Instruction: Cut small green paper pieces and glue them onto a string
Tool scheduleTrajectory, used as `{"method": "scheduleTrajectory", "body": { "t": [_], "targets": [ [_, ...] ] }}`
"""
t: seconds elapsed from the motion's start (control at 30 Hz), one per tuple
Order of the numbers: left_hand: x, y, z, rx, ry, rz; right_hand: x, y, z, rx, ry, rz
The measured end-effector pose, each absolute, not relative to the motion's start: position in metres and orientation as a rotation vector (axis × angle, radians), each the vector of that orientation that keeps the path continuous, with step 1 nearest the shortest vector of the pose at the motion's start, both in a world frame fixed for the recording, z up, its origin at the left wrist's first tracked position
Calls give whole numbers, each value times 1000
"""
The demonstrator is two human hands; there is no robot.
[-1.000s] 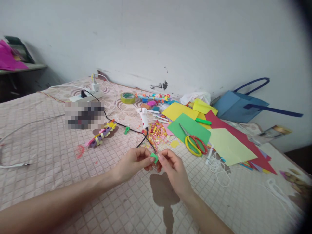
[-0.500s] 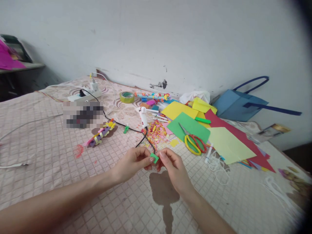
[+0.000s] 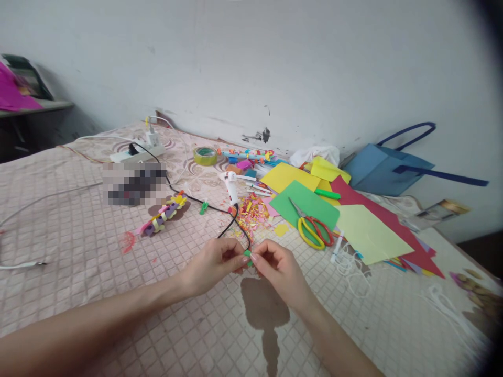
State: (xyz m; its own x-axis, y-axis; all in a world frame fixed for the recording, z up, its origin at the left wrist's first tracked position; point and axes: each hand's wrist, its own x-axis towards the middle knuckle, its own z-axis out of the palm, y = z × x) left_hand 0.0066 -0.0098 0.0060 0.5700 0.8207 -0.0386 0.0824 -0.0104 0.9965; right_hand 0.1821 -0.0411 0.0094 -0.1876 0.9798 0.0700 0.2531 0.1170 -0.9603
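My left hand [image 3: 214, 264] and my right hand [image 3: 275, 269] meet fingertip to fingertip just above the quilted bed cover [image 3: 78, 246]. Both pinch a small green paper piece [image 3: 247, 254], mostly hidden between the fingers. Just beyond them lie a heap of coloured paper scraps [image 3: 251, 209] and a white glue gun [image 3: 231, 187] with its black cord [image 3: 204, 204]. Yellow and red scissors [image 3: 312, 228] rest on a green sheet [image 3: 304, 201] to the right.
Yellow, red and pale green sheets [image 3: 369, 230] spread at the right, with a blue bag [image 3: 387, 167] against the wall. A paper chain [image 3: 163, 217], tape roll [image 3: 205, 155], power strip [image 3: 135, 152] and markers [image 3: 247, 156] lie farther back. A dark stain [image 3: 265, 309] marks the cover below my hands.
My fingers have closed in tighter on the green piece, which now shows less than before. My hands stay in the same spot.
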Motion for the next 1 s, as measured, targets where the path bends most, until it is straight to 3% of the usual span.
{"method": "scheduleTrajectory", "body": {
  "t": [0.7, 1.0],
  "targets": [
    [7, -6, 4, 1352, 778, 666, 171, -40, -5, -1098, -1149, 1372],
    [3, -4, 11, 1477, 785, 658, 175, -40, -2, -1108, -1287, 1434]
  ]
}}
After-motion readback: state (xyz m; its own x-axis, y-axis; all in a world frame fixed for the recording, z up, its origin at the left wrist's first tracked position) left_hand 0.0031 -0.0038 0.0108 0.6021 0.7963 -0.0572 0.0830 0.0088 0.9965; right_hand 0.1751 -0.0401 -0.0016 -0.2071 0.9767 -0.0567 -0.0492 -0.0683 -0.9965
